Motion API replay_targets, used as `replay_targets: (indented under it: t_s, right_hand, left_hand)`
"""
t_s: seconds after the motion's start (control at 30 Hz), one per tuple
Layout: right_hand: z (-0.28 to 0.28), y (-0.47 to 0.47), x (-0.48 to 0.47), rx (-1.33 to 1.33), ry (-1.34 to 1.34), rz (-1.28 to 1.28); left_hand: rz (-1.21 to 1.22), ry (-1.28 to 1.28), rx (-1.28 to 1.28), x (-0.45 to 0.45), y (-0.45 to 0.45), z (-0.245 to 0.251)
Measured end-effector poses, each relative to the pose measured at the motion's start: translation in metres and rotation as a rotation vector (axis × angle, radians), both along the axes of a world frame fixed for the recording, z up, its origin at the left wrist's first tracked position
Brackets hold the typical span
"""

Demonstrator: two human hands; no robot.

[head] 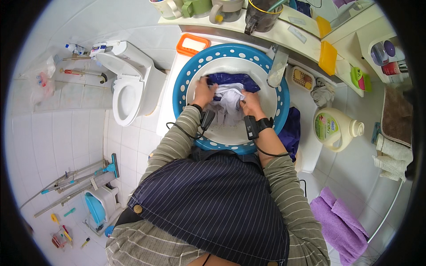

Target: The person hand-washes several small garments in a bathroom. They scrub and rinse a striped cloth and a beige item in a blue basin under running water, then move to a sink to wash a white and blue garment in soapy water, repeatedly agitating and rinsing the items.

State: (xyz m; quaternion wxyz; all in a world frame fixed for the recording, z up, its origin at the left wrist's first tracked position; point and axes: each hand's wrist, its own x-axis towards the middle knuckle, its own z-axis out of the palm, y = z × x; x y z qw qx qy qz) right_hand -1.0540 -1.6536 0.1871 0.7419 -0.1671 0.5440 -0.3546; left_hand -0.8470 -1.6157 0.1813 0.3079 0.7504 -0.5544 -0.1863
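Observation:
A blue plastic basin (231,148) with white dots stands before me, with water and wet cloth inside. My right hand (251,102) grips a white cloth (232,96) at its right side. At the left of the cloth is my left hand (204,91), fingers apart and slightly blurred; whether it pinches any fabric is unclear. A dark blue cloth (233,79) lies in the basin just beyond the white one, partly under it. Part of the white cloth spreads below the hands in the water. More dark blue fabric (290,129) hangs outside the basin's right rim.
A faucet (278,66) reaches over the basin's upper right rim. An orange soap dish (192,45) sits at the upper left. Cups, including a green mug (196,7), line the shelf above. Right of the basin are a detergent bottle (334,129) and a grey rag (322,92).

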Motion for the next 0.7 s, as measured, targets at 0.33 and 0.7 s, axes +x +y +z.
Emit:
replay_targets:
  t_s: [0.33, 0.7]
  right_hand:
    - [0.017, -0.003, 0.002, 0.128, -0.107, 0.125]
    - [0.027, 0.000, -0.008, -0.118, -0.036, 0.340]
  left_hand:
    - [-0.204, 0.799, 0.453, -0.038, 0.010, 0.047]
    - [-0.478, 0.139, -0.119, -0.084, 0.013, 0.105]
